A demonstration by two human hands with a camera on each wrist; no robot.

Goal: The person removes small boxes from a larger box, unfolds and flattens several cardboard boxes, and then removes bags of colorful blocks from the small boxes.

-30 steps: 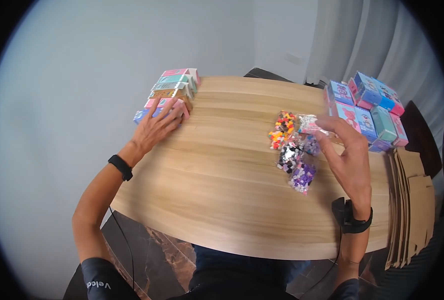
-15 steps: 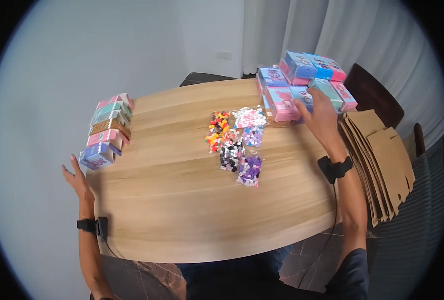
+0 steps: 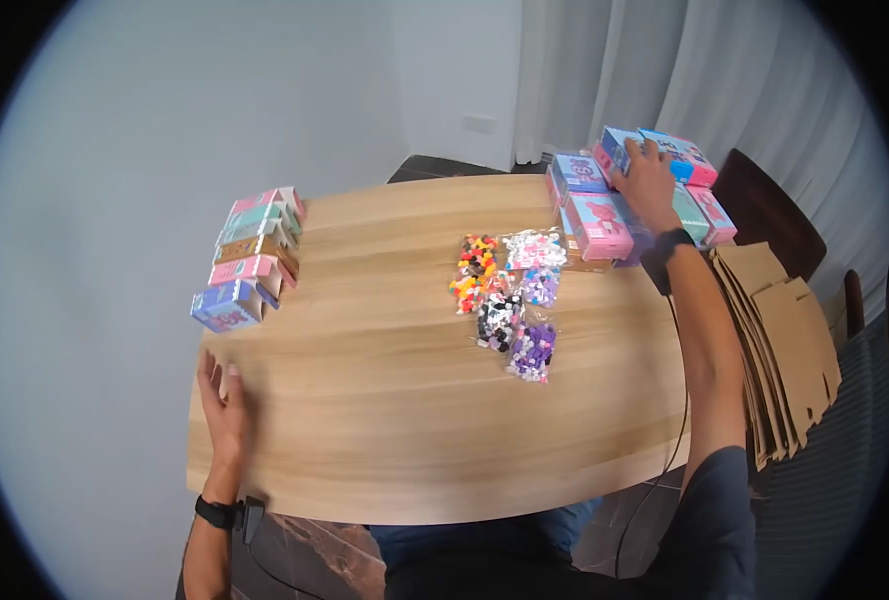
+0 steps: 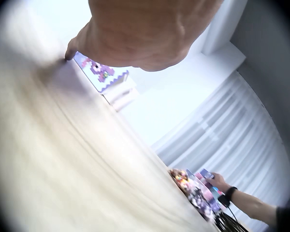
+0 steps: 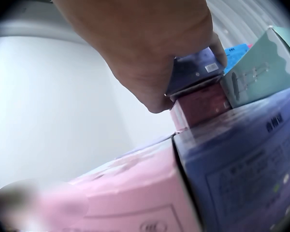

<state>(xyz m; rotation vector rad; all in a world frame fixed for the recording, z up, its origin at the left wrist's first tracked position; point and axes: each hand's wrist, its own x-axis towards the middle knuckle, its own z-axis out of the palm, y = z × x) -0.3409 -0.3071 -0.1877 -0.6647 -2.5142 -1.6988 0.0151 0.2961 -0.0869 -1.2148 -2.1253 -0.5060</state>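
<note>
Black wrist straps with thin black cables, dark short sleeves

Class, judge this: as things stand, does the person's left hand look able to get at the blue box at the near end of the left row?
Probably yes. The left hand lies flat on the table, with only bare wood between it and the blue box.

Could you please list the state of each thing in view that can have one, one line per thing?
left hand: open, flat on the table near its left edge.
right hand: gripping a blue box on top of the stacked boxes.
row of boxes: lying in a line, end flaps open.
bead bags: sealed, clustered mid-table.
cardboard sheets: flat, unfolded, piled.
</note>
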